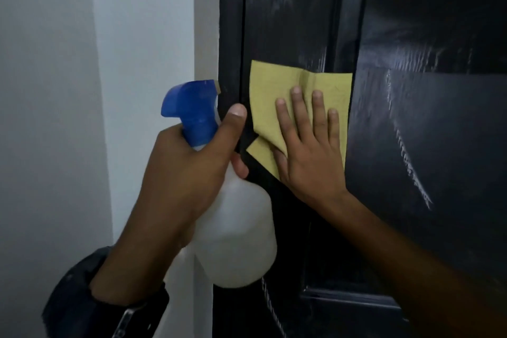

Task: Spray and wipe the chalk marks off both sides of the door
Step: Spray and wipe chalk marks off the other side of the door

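Observation:
A glossy black panelled door [301, 22] fills the right of the head view. White chalk marks [408, 156] run down its right panel, with more low on the left stile [270, 307]. My right hand [310, 145] lies flat with fingers spread, pressing a yellow cloth [271, 90] against the door's left stile. My left hand [192, 162] grips the neck of a white spray bottle [238, 241] with a blue trigger head [192, 107], held upright just left of the cloth, nozzle towards the door frame.
A white wall [55, 90] and the white door jamb [205, 22] stand close on the left. A dark sleeve with a wrist strap [109, 307] covers my left forearm. The door surface shows wet streaks near the top.

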